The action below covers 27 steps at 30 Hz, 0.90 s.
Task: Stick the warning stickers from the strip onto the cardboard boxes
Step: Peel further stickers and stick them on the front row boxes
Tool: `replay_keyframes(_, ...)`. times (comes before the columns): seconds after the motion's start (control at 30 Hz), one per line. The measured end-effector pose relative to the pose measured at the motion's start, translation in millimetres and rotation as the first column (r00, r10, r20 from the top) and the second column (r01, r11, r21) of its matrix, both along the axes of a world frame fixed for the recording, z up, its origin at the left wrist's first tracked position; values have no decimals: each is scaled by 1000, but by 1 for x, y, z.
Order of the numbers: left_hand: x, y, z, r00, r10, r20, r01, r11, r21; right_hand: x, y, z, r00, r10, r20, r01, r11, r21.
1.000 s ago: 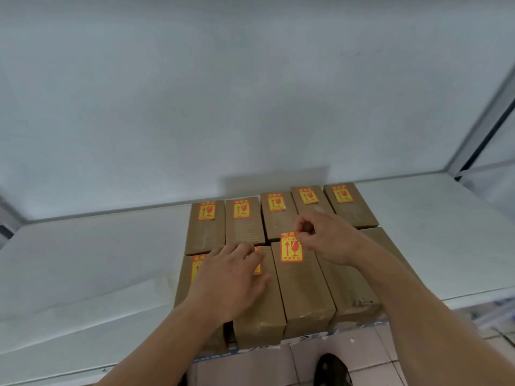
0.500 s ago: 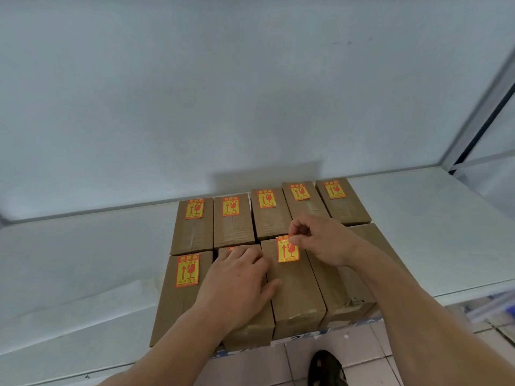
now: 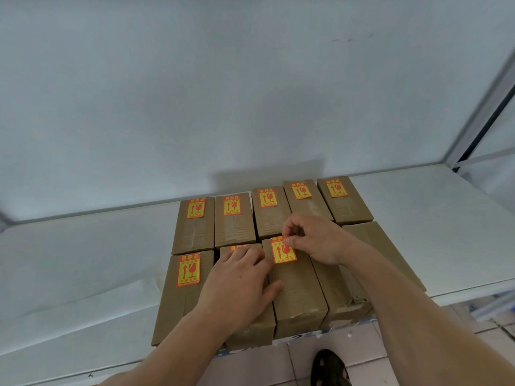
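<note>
Now right hand (image 3: 315, 238) pinches sticker (image 3: 282, 253) on box (image 3: 298, 291); left hand (image 3: 239, 280) flat.

The boxes (image 3: 299, 291) are plain brown cardboard, with glossy brown tape in a band along the top. Each sticker (image 3: 282, 252) is yellow with an orange-red border; it has a red arrow, a red broken-glass sign and small red characters. The table (image 3: 83, 260) is white and the wall (image 3: 223, 93) is pale grey-white. The floor tiles (image 3: 278, 366) are light beige. The shoe (image 3: 330, 369) is black.
</note>
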<state>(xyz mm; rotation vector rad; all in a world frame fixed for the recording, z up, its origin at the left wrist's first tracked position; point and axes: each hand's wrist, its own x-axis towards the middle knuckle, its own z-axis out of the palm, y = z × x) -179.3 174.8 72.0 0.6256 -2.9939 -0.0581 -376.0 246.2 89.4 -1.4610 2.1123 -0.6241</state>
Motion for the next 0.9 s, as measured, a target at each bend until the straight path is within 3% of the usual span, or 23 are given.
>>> replay_keyframes(0.47,1,0,0,1000,-5,15,5,1000,-16,6,-4,-4,997,-42,-68,46,998,50)
replay_keyframes(0.63,0,-1,-2,1000,-6,14,6,1000,-10,12,-4,-4,987,-36,-155,48,996,76)
replay_keyframes(0.9,1,1,-4,1000,2,2,-2,1000,-18,15,0,-7,945,6,-326,-19,999,-35)
